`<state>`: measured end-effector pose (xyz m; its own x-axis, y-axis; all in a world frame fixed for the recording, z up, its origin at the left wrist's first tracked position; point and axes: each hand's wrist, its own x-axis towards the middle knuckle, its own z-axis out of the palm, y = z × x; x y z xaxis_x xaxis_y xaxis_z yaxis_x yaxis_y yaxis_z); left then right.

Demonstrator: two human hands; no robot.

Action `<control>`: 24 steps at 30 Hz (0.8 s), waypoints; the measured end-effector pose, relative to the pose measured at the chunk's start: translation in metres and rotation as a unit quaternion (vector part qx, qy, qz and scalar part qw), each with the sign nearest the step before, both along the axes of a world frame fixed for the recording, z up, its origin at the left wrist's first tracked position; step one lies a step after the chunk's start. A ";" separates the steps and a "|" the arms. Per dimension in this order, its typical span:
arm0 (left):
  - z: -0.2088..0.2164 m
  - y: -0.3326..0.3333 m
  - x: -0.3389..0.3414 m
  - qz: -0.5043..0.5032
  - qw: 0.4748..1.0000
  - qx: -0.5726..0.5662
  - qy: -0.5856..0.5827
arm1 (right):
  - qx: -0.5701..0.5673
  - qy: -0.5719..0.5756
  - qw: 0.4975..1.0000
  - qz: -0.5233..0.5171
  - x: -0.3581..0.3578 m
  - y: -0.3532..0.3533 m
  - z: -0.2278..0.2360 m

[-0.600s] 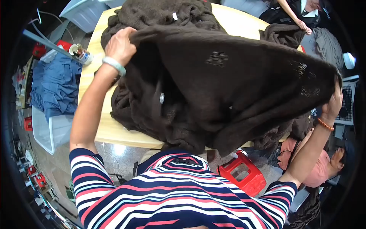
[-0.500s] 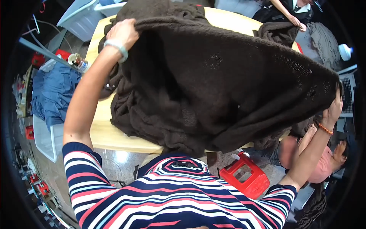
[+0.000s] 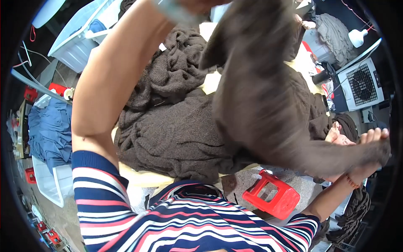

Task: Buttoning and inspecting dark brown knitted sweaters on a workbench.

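Observation:
A dark brown knit cloth [image 3: 256, 92], smeared by motion, hangs raised between my two hands. At the upper edge, my left hand [image 3: 201, 5] is blurred and partly cut off; it is closed at the cloth's upper part. On the far right, my right hand [image 3: 367, 168] grips a narrow, sleeve-like end of the cloth, fingers bent round it. Beneath the raised cloth lies a heap of the same brown knit [image 3: 176, 134], spread over a pale wooden table [image 3: 147, 178].
A red plastic stool [image 3: 275, 197] stands on the floor by the table's near side. Blue cloth [image 3: 50, 130] fills a white bin at left. Another person's hands [image 3: 308, 24] are at the far right side; someone else [image 3: 342, 138] sits at the right. A fan-like grille [image 3: 362, 86] is beyond.
My left hand has risen toward the upper edge and moved right. My right hand has dropped lower. The cloth, spread wide before, is now bunched and swinging, uncovering more of the heap.

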<state>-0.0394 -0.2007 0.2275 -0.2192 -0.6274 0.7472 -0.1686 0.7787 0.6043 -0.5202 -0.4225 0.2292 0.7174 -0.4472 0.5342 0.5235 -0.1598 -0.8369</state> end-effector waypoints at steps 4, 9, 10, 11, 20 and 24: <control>-0.074 0.077 -0.048 0.114 0.976 0.116 -0.147 | -0.019 0.082 0.945 0.317 0.153 0.129 -0.058; -0.187 0.212 -0.097 0.182 0.779 0.341 -0.493 | 0.015 0.210 0.888 0.409 0.196 0.260 -0.156; -0.214 0.235 -0.108 0.203 0.752 0.373 -0.504 | -0.094 0.243 0.861 0.436 0.207 0.279 -0.190; -0.238 0.253 -0.115 0.223 0.725 0.404 -0.511 | -0.163 0.241 0.846 0.447 0.217 0.297 -0.222; -0.362 0.307 -0.107 0.533 0.631 0.495 0.270 | -0.419 0.294 0.849 0.132 0.347 0.175 -0.282; -0.396 0.275 -0.089 0.626 0.548 0.555 0.000 | -0.541 0.374 0.748 0.087 0.387 0.117 -0.339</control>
<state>-0.1285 0.0745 -0.1682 0.9015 -0.3553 -0.2471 -0.1518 -0.7943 0.5883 -0.1336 -0.3056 -0.1096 0.9938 0.0911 -0.0640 0.0645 -0.9398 -0.3355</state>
